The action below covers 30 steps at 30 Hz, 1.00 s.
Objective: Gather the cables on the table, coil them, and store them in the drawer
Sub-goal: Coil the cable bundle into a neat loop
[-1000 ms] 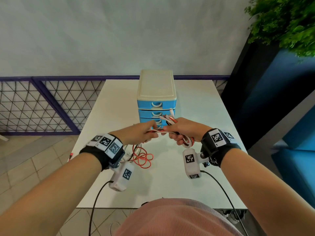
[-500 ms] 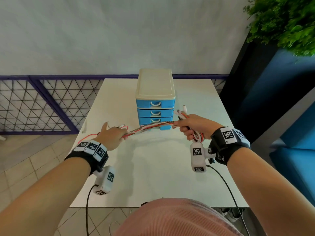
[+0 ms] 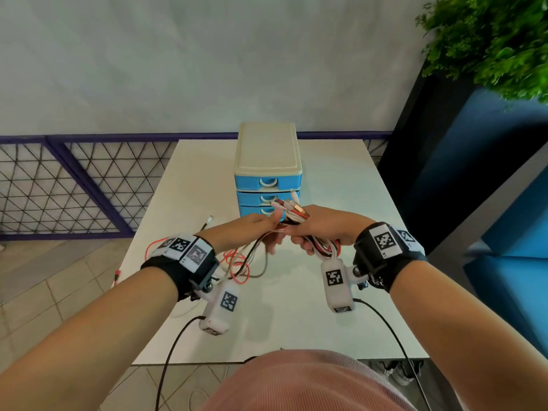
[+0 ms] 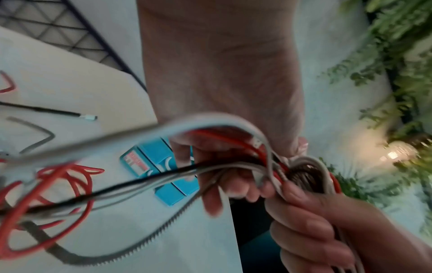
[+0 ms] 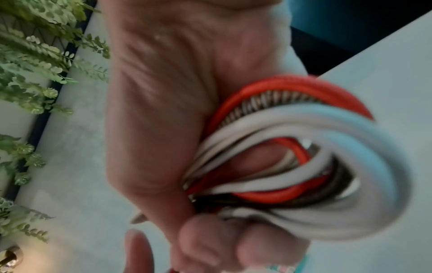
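1. White table (image 3: 341, 292) with the blue drawer unit (image 3: 267, 185) at the back. All drawers look closed, so storing isn't started.
2. Cable bundle (image 3: 321, 247): red, white and dark leads, partly looped in the right hand (image 3: 321, 229), which is wrapped tight around the coil. I'd say roughly half wound.
3. Loose tails (image 3: 237, 262) trail on the table by the left wrist.
4. Left hand (image 3: 252, 229) pinches the strands, feeding the next loop.
5. Can't count the cables; wrist views are blurry.
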{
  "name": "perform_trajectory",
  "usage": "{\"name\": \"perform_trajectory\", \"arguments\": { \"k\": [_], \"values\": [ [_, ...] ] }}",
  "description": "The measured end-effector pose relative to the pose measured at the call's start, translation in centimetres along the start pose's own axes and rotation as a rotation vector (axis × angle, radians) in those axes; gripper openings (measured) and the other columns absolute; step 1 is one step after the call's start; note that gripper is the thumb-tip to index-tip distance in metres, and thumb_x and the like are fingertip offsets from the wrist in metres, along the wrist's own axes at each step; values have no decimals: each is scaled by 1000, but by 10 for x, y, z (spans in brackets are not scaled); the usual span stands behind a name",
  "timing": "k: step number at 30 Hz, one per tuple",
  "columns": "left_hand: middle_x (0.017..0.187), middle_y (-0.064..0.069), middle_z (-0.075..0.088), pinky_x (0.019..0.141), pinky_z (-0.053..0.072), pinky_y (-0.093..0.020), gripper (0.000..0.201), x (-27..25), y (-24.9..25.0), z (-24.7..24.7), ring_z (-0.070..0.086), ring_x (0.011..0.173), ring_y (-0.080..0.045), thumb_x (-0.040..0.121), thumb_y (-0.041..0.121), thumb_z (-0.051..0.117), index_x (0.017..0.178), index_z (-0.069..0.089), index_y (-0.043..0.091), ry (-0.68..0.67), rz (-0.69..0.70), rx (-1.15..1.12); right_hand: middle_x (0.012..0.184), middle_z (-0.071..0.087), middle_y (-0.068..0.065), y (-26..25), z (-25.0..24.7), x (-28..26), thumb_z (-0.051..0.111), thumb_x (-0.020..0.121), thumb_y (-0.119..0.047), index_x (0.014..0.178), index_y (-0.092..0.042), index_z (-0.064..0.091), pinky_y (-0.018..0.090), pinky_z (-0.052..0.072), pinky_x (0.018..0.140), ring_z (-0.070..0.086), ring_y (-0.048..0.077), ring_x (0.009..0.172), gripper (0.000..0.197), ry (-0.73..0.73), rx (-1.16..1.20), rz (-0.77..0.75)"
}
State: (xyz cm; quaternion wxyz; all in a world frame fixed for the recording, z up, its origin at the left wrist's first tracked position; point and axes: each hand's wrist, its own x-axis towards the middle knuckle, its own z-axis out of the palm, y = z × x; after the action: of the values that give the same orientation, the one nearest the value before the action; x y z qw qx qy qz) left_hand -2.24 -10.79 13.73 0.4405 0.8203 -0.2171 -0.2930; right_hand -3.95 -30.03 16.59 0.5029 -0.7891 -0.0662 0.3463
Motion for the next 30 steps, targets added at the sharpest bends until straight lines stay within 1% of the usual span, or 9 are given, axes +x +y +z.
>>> {"name": "perform_trajectory", "arguments": {
  "k": [2,4,6,9,14,19,21,23,30],
  "values": [
    [52,6,53,77,53,-32,58,-2,0,-1,49,49,-12,95,58,28,70,58,14,21,-38,-149,64,50,0,2,-4,-3,57,97,-21,104,-5,62,24,44,52,45,10,50,19,12,49,-5],
    [50,6,44,62,51,-27,41,-4,2,-2,39,45,-10,95,45,44,69,56,16,-12,-52,-260,64,49,0,3,-6,-4,58,96,-22,105,-4,62,24,41,51,42,9,49,21,36,69,-8],
    [57,1,53,53,44,-21,25,-5,4,-5,45,49,-11,92,36,55,80,60,15,-66,-85,-321,64,49,0,3,-6,-4,59,95,-21,101,-6,61,23,40,50,41,9,48,16,47,70,-18],
    [75,-1,65,61,49,-20,18,-8,7,-11,60,66,-10,96,27,51,100,59,11,-173,-148,-233,63,49,1,3,-4,-2,58,96,-17,93,-9,58,23,39,48,40,8,45,8,33,65,-9],
    [71,0,42,86,54,-34,14,-8,10,-2,50,63,-12,102,11,32,99,46,13,-136,-159,-146,63,48,1,4,0,2,55,97,-17,98,-6,61,21,39,47,40,8,46,12,85,58,-6],
    [62,2,34,60,48,-27,13,-11,8,-4,38,52,-11,100,21,42,98,51,12,-107,-173,-387,62,48,0,3,2,5,56,97,-18,92,-8,60,22,39,48,39,8,46,12,124,61,-20],
    [57,3,34,56,42,-25,32,-16,6,-10,38,52,-13,95,44,46,91,53,12,-181,-222,-567,62,48,0,1,4,6,56,97,-20,94,-7,61,21,39,47,39,8,46,14,122,44,-34],
    [53,3,34,57,43,-25,53,-20,2,-16,39,51,-15,92,61,33,82,54,13,-259,-278,-703,62,48,-1,-2,7,7,57,96,-21,98,-5,63,22,39,48,39,8,47,17,109,25,-58],
    [49,10,29,51,43,-21,39,-24,-7,-10,31,42,-6,91,51,40,69,45,20,-206,-225,-862,60,47,-1,-6,10,9,59,95,-21,91,-10,63,23,39,51,38,10,49,12,122,12,-105]
  ]
}}
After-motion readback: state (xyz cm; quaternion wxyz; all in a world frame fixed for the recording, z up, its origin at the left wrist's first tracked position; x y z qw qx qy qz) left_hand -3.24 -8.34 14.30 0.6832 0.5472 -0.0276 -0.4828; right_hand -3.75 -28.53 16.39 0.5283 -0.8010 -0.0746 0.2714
